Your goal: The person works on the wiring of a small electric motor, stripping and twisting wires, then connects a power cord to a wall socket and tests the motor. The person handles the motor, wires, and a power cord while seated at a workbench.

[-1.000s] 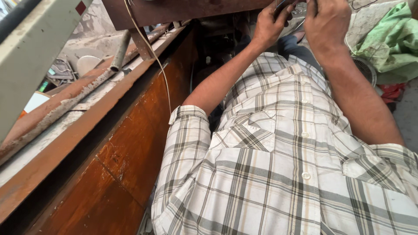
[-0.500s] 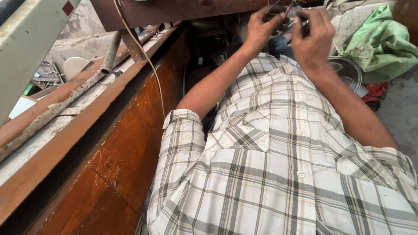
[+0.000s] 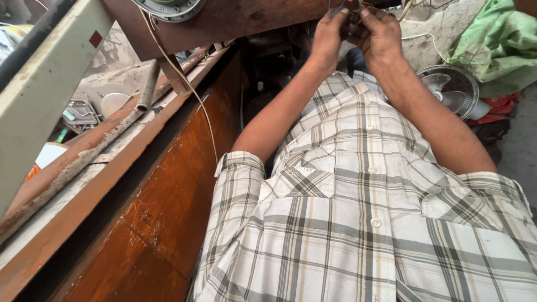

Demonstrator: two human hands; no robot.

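my left hand point(image 3: 330, 34) and right hand point(image 3: 378, 33) pinch thin wires point(image 3: 348, 8) together, mid-twist; next, i judge, calls for firm, steady fingers.

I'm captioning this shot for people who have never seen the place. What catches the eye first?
The plaid shirt fills the lower frame, with both bare arms reaching up to the top edge. There the left hand and right hand pinch a small bundle of wires together. A reddish-brown wooden panel runs along the left, and a small fan lies at right.
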